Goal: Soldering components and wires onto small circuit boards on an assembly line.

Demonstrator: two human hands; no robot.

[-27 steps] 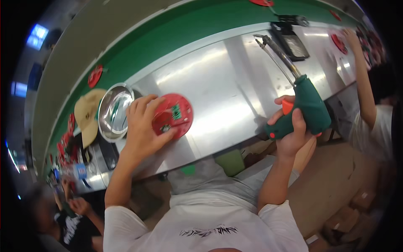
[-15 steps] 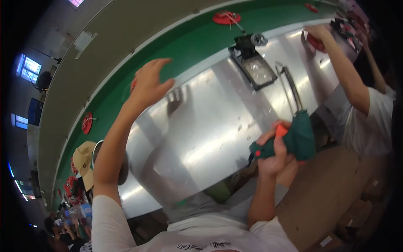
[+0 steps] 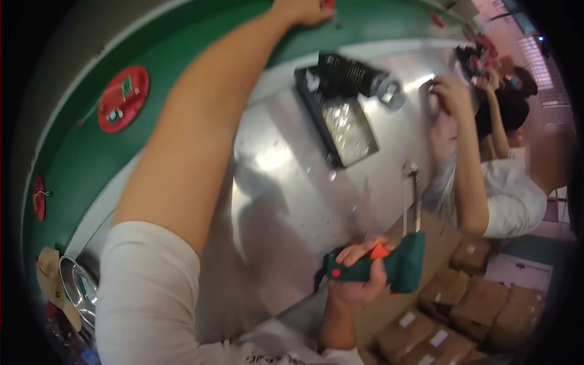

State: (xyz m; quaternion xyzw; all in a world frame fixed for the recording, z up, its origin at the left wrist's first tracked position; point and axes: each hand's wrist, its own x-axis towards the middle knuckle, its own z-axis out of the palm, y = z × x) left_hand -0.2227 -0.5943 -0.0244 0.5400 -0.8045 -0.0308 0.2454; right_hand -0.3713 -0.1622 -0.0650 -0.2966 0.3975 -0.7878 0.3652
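My left arm stretches across to the far green belt (image 3: 258, 45). There my left hand (image 3: 304, 11), partly cut off by the top edge, has its fingers closed on a small red part (image 3: 328, 5), of which only a bit shows. Low over the near edge of the metal table (image 3: 267, 152), my right hand (image 3: 359, 277) grips a dark green handheld power tool (image 3: 406, 271) with an orange trigger and a long, thin, two-rod metal nose. Beyond the tool, a black tray (image 3: 350, 131) holds clear small pieces, and a black cylindrical device (image 3: 353, 76) lies across its far end.
Red round parts (image 3: 125, 97) with wires lie along the belt. At left are a tan cap (image 3: 52, 280) and a shiny metal bowl (image 3: 76, 283). Another person's hand (image 3: 450, 94) is over the table at right. Cardboard boxes (image 3: 453, 286) stand at lower right.
My left hand has gone from open above the belt to far ahead and right, closing on a red part. My view has turned right, showing more boxes. The green tool stays in my right hand.
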